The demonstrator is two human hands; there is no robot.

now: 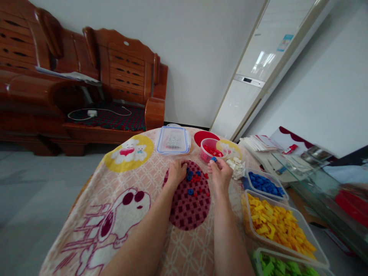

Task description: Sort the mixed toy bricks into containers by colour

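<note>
My right hand [220,173] pinches a small blue block [214,159] between thumb and fingertips, just in front of a round tub of red blocks [212,151]. My left hand [177,171] rests at the upper left of the dark red patterned circle on the cloth, its fingers bent together beside blue pieces; whatever they may hold is too small to make out. Between the hands lie several small red pieces [196,178] and several blue pieces, one blue round piece [190,192] lower down.
A lidded clear box [174,140] stands at the table's back. White blocks [236,168] lie right of my right hand. Tubs of blue [265,184], yellow [278,224] and green blocks [284,267] line the right edge. A wooden bench [123,76] stands beyond.
</note>
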